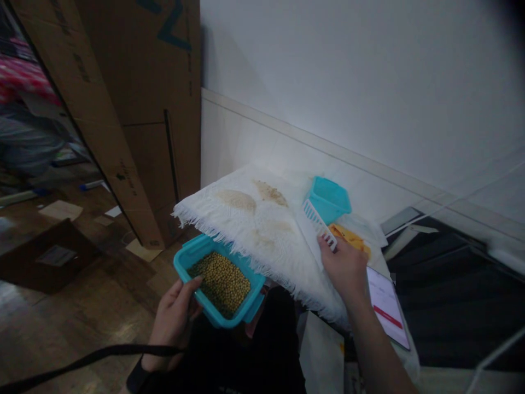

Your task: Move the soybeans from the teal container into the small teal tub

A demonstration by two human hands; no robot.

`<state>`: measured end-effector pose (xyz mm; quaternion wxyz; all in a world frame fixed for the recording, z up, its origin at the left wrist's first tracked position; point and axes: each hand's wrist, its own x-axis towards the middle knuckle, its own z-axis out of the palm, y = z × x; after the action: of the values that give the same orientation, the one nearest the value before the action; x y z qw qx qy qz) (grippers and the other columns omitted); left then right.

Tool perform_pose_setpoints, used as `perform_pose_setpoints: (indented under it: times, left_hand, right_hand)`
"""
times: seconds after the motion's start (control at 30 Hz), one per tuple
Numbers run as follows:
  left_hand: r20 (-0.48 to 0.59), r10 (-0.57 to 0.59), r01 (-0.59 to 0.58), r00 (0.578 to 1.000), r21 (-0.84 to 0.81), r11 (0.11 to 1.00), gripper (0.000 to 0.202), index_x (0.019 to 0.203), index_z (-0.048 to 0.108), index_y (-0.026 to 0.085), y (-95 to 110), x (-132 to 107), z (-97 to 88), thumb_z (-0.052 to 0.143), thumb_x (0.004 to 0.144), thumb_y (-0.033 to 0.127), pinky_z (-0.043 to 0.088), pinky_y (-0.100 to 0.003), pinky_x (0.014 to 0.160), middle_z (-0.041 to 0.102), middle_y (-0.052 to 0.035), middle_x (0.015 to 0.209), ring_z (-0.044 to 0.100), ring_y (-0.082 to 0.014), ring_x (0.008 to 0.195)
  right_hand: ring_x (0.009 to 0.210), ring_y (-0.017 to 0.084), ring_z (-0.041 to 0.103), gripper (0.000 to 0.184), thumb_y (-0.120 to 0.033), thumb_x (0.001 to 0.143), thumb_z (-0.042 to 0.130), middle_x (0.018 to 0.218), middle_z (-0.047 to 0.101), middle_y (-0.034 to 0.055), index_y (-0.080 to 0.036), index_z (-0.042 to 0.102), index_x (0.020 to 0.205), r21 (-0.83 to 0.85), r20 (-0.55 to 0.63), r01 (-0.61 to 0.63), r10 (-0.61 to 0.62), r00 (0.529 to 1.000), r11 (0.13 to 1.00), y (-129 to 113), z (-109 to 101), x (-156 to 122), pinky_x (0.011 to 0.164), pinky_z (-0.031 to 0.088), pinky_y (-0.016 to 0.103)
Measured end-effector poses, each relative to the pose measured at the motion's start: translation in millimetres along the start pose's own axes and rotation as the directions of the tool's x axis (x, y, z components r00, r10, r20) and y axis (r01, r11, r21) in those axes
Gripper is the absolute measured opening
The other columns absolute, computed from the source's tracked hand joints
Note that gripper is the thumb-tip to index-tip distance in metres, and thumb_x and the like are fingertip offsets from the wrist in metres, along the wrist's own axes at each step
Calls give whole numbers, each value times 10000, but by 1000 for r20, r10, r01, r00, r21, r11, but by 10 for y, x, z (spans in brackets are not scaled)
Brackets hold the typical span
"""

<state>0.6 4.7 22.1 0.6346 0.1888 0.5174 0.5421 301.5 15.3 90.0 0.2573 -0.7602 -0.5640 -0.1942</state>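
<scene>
White fringed cloth (283,257) covers the table in the middle of the frame. At lower centre, just off its near edge, is the turquoise container (257,282) of round beans (225,279); my left hand (174,309) grips its left side, thumb over the rim. Held from one side, it could tip under the beans' weight and spill; I cannot tell whether anything props it from below. My right hand (342,268), right of centre, is closed on a white slotted piece (314,219); a careless swing could knock the turquoise basket (328,200) just beyond, or nudge the phone (385,303) near the table's right edge. Room to move lies across the cloth between my hands; the wall (348,71) bounds it above, the tall cardboard box (151,109) at upper left.
</scene>
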Motion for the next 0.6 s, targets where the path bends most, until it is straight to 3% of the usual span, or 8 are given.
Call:
perform_pose_setpoints:
  times: [0.13,0.27,0.4,0.6]
  left_hand:
    - [3,-31,31,1000,-8,999,232,740,630,182,-16,-13,-4,752,592,312,401,-151,412,548,72,498,463,-59,416]
    - [11,-23,23,1000,-9,1000,238,743,639,185,-54,1,-34,752,595,333,375,-147,388,489,91,448,405,-45,369]
    - [-21,-43,44,999,21,999,267,729,635,176,-74,13,-40,755,571,354,373,-155,382,533,70,481,432,-56,385]
    - [7,-36,35,999,21,999,251,752,628,181,-47,-39,-8,745,592,334,377,-155,403,568,61,540,474,-70,440]
  right_hand:
    - [526,155,540,333,-351,857,448,548,606,45,-154,658,688,-29,35,41,-40,999,999,-156,122,33,533,289,252]
    - [514,147,536,316,-305,864,428,564,622,53,-149,652,706,-28,56,81,-79,995,996,-417,168,34,538,280,254]
    - [534,144,560,282,-244,861,428,617,651,65,-154,652,715,-9,61,125,-125,990,992,-672,227,38,534,276,255]
    - [548,152,580,303,-242,866,411,626,659,82,-145,653,711,25,71,130,-131,989,991,-977,301,48,524,276,263]
